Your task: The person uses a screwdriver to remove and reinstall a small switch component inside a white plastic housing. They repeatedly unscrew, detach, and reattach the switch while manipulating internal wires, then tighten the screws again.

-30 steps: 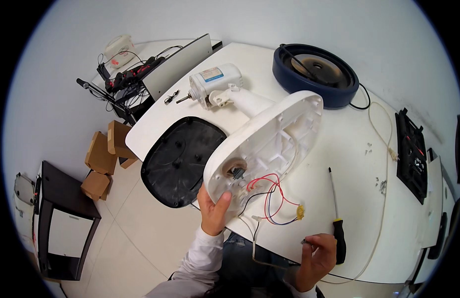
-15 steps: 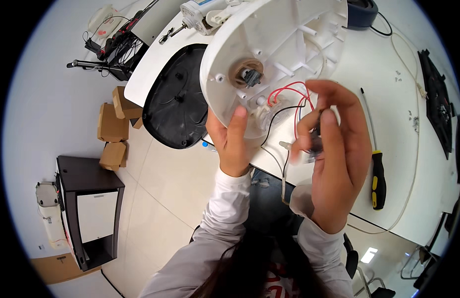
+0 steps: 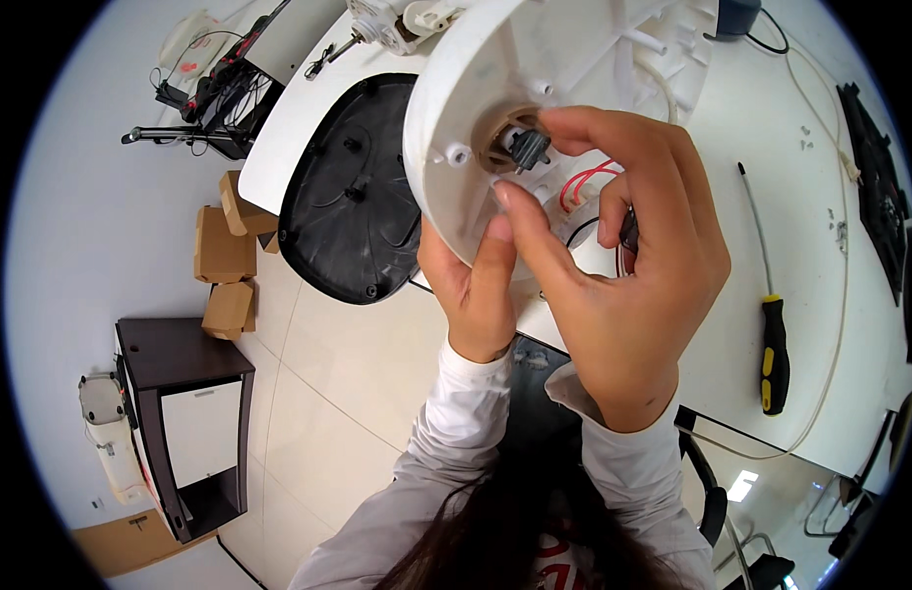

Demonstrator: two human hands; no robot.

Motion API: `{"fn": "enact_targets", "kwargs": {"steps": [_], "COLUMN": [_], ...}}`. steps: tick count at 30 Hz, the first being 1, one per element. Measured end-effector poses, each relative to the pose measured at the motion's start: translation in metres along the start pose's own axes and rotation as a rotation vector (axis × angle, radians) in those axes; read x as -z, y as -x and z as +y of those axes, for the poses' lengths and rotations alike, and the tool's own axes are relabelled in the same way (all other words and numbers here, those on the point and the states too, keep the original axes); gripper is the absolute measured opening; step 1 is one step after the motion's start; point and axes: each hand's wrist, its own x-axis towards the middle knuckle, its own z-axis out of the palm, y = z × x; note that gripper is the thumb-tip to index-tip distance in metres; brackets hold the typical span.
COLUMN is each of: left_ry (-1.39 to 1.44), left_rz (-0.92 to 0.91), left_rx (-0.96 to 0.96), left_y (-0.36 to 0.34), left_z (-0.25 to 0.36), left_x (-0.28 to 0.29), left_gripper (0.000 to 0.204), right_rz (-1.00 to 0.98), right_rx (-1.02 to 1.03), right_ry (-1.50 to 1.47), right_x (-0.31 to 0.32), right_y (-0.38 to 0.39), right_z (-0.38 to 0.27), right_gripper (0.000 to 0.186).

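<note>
My left hand (image 3: 473, 280) grips the near rim of a white plastic appliance housing (image 3: 438, 118), its thumb lying over the edge. The housing is tilted, its ribbed inside with screw posts facing me. A dark grey fitting (image 3: 531, 149) sticks up from a brown ring (image 3: 492, 147) in it. My right hand (image 3: 638, 226) reaches over the housing, thumb and index finger spread around the grey fitting, touch unclear. Its curled lower fingers hold a small dark wired part (image 3: 628, 232), mostly hidden. Red wires (image 3: 582, 180) loop out behind the right hand, near a clear plastic piece.
A black oval cover (image 3: 350, 197) lies at the left table edge. Behind it stands a white motor-like unit (image 3: 387, 28). On the right are a yellow-black screwdriver (image 3: 773, 354), loose screws (image 3: 838, 236), a pale cable (image 3: 832, 339) and a black panel (image 3: 874, 187). Cardboard boxes (image 3: 225, 244) stand beyond the left edge.
My right hand has moved left and up from beside the wires to the grey fitting, its thumb and index finger spreading. The dark part stays in its lower fingers. The left hand still holds the housing.
</note>
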Motion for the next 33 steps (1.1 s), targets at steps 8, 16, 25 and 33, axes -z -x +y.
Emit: {"fn": "enact_targets", "kwargs": {"steps": [8, 16, 25, 33], "left_ry": [0.088, 0.112, 0.126, 0.019], "left_rz": [-0.062, -0.144, -0.137, -0.095], "left_rx": [0.003, -0.012, -0.012, 0.028], "left_y": [-0.001, -0.001, -0.002, 0.001], "left_z": [0.001, -0.005, -0.024, -0.009], "left_x": [-0.001, 0.009, 0.014, 0.010], "left_gripper": [0.034, 0.045, 0.041, 0.042], "right_rz": [0.055, 0.059, 0.058, 0.049], "right_rx": [0.006, -0.057, -0.132, -0.075], "right_ry": [-0.006, -0.040, -0.050, -0.026], "right_x": [-0.007, -0.007, -0.010, -0.009], "right_y": [0.000, 0.002, 0.003, 0.003], "right_z": [0.003, 0.001, -0.005, -0.002], "right_gripper": [0.032, 0.028, 0.024, 0.025]}}
